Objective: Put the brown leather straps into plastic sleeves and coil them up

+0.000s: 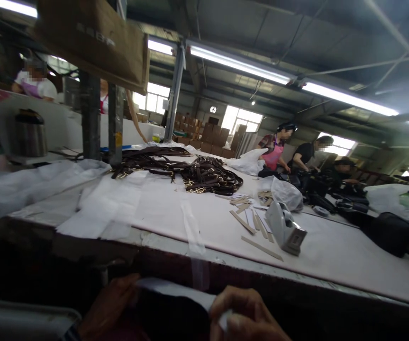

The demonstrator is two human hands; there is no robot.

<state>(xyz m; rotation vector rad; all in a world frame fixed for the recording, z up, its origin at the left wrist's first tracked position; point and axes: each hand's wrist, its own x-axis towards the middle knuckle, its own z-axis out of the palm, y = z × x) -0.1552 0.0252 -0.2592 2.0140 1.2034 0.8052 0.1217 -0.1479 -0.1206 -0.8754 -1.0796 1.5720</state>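
Observation:
Low in front of me, below the table's front edge, a thin white sheet (179,287) stretches between my hands, with a dark piece (172,312) under it. My right hand (245,310) is closed, its thumb and bent fingers pinching the sheet's right end, where a bit of white shows between them. At the other end is my left hand (112,303), in shadow and somewhat blurred. Its fingers close on the sheet's left end and are partly hidden. What the dark piece is, I cannot make out.
On the white-covered table (161,208) lie dark brown straps (211,175) with gold clasps, a tape dispenser (286,229), card strips (257,222) and plastic bags (286,192). Black bags (392,232) lie at right. Co-workers (273,151) stand beyond. A pale bin-like edge (26,312) is at lower left.

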